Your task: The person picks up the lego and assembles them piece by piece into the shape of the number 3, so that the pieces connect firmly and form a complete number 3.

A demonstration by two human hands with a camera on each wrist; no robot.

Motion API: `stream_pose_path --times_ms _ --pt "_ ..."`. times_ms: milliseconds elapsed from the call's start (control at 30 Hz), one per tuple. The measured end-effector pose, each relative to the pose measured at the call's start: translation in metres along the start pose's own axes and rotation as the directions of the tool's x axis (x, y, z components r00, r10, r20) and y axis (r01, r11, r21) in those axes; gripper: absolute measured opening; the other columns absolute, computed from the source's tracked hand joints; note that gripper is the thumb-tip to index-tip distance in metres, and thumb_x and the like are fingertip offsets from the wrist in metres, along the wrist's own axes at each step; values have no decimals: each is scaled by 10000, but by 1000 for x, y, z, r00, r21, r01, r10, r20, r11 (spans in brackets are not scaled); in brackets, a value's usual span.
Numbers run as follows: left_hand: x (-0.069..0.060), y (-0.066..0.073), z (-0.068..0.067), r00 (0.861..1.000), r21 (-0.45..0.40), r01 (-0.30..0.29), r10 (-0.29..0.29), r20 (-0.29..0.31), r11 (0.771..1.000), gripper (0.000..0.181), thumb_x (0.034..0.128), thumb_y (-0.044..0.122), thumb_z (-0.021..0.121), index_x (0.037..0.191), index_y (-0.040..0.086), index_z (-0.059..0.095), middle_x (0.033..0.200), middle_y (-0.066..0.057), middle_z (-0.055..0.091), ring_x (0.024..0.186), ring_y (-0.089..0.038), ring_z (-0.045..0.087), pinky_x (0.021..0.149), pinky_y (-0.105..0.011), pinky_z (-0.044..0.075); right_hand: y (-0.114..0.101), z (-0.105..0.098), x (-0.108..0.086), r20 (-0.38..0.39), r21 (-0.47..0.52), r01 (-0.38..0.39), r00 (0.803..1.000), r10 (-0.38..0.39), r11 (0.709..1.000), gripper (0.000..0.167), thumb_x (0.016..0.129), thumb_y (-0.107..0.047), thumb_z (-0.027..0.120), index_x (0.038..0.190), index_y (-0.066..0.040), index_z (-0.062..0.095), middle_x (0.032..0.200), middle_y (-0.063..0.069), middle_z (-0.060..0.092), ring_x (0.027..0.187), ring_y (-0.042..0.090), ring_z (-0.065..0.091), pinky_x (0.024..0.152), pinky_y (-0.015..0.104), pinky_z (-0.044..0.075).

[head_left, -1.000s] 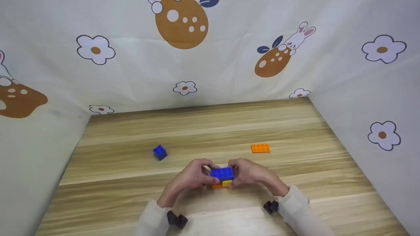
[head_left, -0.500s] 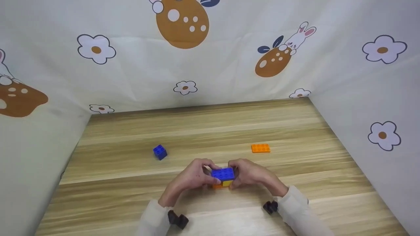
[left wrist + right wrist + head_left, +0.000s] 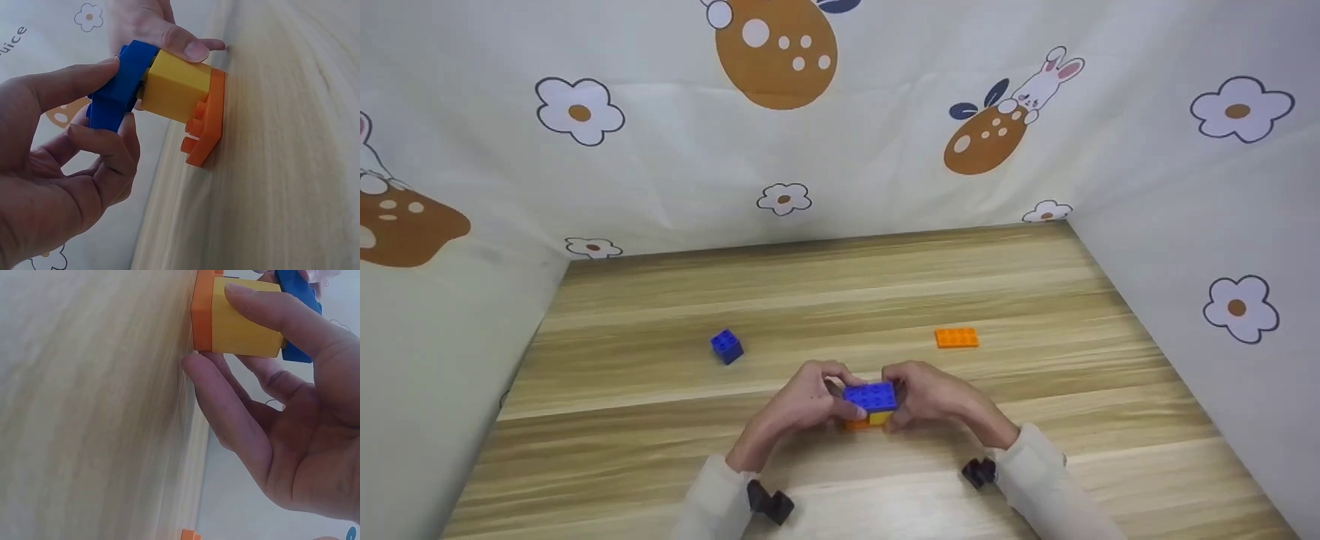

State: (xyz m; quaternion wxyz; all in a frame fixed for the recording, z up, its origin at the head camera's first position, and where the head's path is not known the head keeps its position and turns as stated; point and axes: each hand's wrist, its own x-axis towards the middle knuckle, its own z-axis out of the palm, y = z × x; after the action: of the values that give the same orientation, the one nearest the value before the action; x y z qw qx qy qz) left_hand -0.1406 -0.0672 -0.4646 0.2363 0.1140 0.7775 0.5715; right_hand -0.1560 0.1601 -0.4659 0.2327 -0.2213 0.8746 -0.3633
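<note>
A flat blue brick [image 3: 870, 394] with studs on top is pinched by my left hand [image 3: 810, 401], its thumb along the near side. Under it stands a yellow brick [image 3: 175, 84], and my right hand [image 3: 928, 394] grips this between thumb and fingers. The yellow brick sits on one end of an orange plate [image 3: 210, 124], whose other studs show bare; the plate rests on the table. In the left wrist view, the blue brick tilts against the yellow one, and a narrow gap with yellow studs shows between them.
A small blue brick [image 3: 727, 346] lies on the wooden table [image 3: 825, 292], left of and beyond the hands. Another orange plate [image 3: 957, 338] lies to the right, farther back. Patterned cloth walls [image 3: 675, 150] border the table at the back and sides.
Both hands stay nearly in place around the stack. The blue brick and the left thumb have shifted slightly right, and a little more yellow shows under the blue brick.
</note>
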Motion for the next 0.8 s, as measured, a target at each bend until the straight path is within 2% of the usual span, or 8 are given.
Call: stream_pose_path --times_ms 200,333,533,700,800 --pt "3 -2 3 1000 -4 13 -13 -19 1000 311 732 79 822 1035 83 749 961 -85 698 687 -151 591 531 -258 469 0 -1 -1 2 12 -17 1000 17 1000 349 676 -107 923 867 -107 631 863 -8 655 803 171 550 751 300 452" --pt "4 -1 5 999 8 5 -5 -34 1000 322 717 76 827 1030 83 754 1015 -96 689 718 -154 599 537 -254 471 1 -2 -2 0 14 0 1000 0 1000 352 672 -107 923 860 -109 625 862 -13 641 802 170 544 746 298 446" --pt "0 4 6 999 51 11 -8 -51 999 301 706 59 832 996 52 750 982 -86 705 764 -165 609 576 -240 480 3 -1 -2 -3 8 32 999 -32 999 352 663 -96 921 852 -90 624 851 -6 658 785 156 545 731 280 450" --pt "-2 6 6 999 53 9 -6 -47 999 279 722 47 835 987 41 748 906 -82 725 665 -133 592 539 -225 462 1 1 -1 -19 -10 45 999 -45 999 355 647 -92 927 836 -73 628 835 0 667 770 143 543 715 258 450" --pt "-3 4 4 1000 15 5 -5 -13 1000 275 737 38 828 995 27 734 909 -104 730 593 -136 590 485 -235 483 0 1 -2 -29 -13 43 999 -43 999 358 636 -87 931 829 -78 630 819 -10 651 762 141 535 710 256 442"
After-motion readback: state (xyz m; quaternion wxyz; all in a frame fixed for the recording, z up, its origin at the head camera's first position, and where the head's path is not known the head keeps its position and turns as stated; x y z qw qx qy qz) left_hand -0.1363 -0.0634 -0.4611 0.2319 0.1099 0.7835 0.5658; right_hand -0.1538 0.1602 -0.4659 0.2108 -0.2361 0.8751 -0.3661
